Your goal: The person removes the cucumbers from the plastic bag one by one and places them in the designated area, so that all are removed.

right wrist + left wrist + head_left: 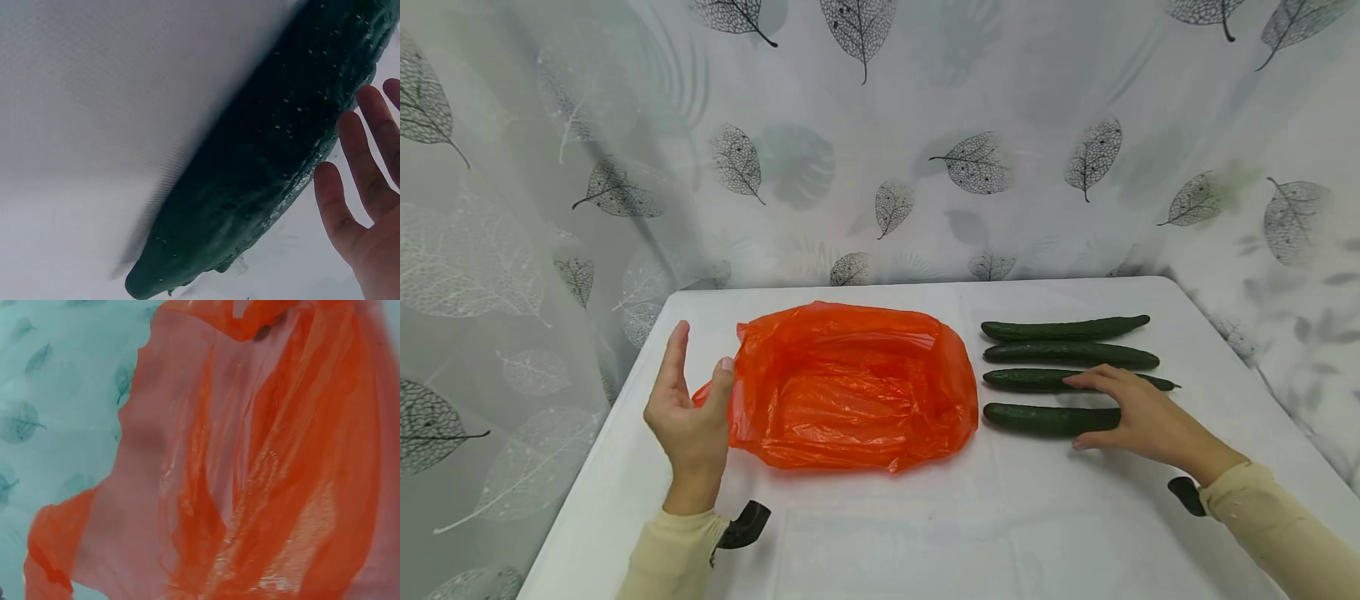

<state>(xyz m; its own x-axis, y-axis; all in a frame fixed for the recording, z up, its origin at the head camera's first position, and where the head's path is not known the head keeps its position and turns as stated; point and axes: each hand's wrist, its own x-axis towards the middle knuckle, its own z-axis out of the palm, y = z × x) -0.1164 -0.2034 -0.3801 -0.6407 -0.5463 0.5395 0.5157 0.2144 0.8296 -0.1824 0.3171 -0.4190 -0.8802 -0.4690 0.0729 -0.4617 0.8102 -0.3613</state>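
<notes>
An orange plastic bag (pixel 850 392) lies spread with its mouth facing up on the table. At its left edge my left hand (pixel 692 433) is raised with fingers and thumb apart, holding nothing. The bag (pixel 281 475) fills most of the left wrist view, where the hand is hidden. Several dark green cucumbers (pixel 1067 354) lie in a row right of the bag. My right hand (pixel 1142 417) reaches over the right end of the nearest cucumber (pixel 1037 419), thumb on its near side. In the right wrist view, spread fingers (pixel 356 144) extend beside the cucumber (pixel 269 137); contact is unclear.
The white table (pixel 895 542) has a far edge against a leaf-printed curtain (pixel 880 142). Curtain also hangs along the left and right sides. A black wrist camera (pixel 745 525) sticks out from the left sleeve, another (pixel 1186 496) from the right.
</notes>
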